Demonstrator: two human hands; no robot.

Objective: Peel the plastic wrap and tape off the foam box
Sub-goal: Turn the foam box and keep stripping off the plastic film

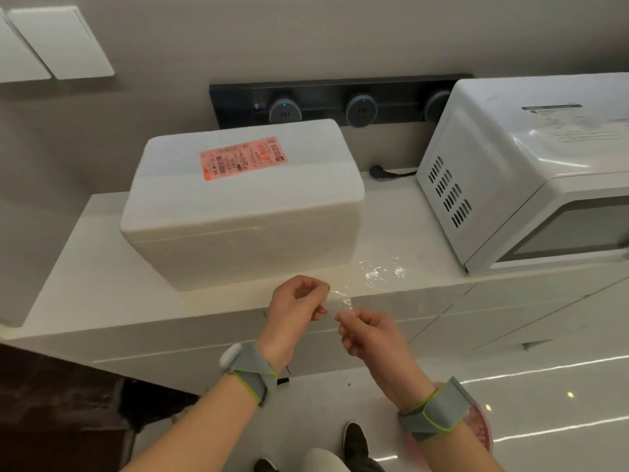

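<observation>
The left hand (299, 301) pinches one end of a short strip of clear tape (337, 299) between thumb and curled fingers; the right hand (367, 332) pinches the other end, its grip likewise closed on the strip; the two hands sit close together, just in front of the bench (85, 277) edge, with the strip held between them in the air. Each wrist carries a grey wristband (253, 373) edged in green.

Beyond the hands, a glinting patch of clear plastic wrap (381, 272) lies crumpled on the bench, just right of the foam box (238, 226); whether it joins the held strip cannot be told. The foam box stands on the bench with its lid on; it is white and plain-sided, with a seam line below the lid and an orange shipping label (243, 157) with barcodes stuck on top. To the right stands a white microwave (527, 165), apart from the box; behind, a dark socket rail (323, 97) runs along the wall, and a black plug (377, 171) lies on the bench beneath it.
</observation>
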